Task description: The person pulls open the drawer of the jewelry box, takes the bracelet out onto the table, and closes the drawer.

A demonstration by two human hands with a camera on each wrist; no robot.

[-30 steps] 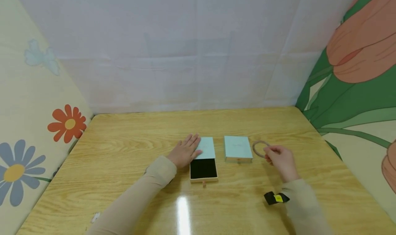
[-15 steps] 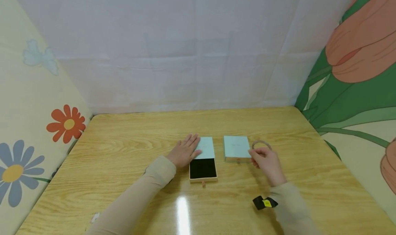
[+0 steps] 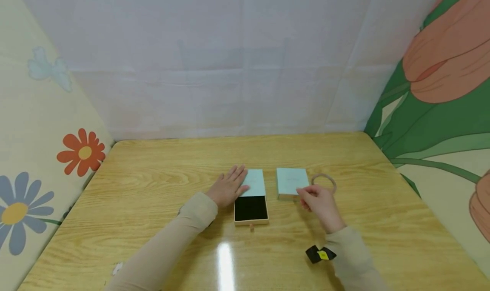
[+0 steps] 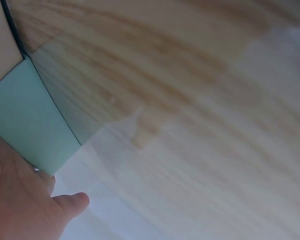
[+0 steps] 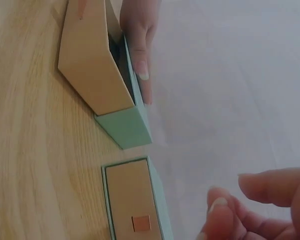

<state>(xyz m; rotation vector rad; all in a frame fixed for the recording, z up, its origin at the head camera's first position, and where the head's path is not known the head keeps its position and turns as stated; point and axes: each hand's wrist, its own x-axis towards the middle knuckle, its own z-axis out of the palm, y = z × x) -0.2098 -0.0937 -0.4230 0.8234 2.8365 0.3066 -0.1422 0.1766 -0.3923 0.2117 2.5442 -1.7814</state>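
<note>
My left hand (image 3: 226,189) rests flat on the light blue sleeve (image 3: 255,182) of the left drawer box. Its peach drawer (image 3: 251,223) is pulled out towards me, showing a black lining. In the right wrist view, the left thumb lies along that sleeve. A second light blue box (image 3: 292,180), closed, stands to its right. My right hand (image 3: 321,203) hovers by that box's front right corner, holding nothing; in the right wrist view its thumb and fingertips are apart. Behind the right hand lies a thin greyish-brown ring (image 3: 323,175), like a bracelet, partly hidden by the hand.
Both boxes stand on a wood-grain table (image 3: 160,167). A pale cloth (image 3: 214,91) hangs behind it, and flower-print panels flank both sides. A black piece with a yellow patch (image 3: 320,254) sits by the right sleeve. A small white scrap (image 3: 117,268) lies near the left forearm.
My right hand has moved left, away from the ring, towards the front corner of the closed box. The ring stays on the table. My left hand has stayed on its box.
</note>
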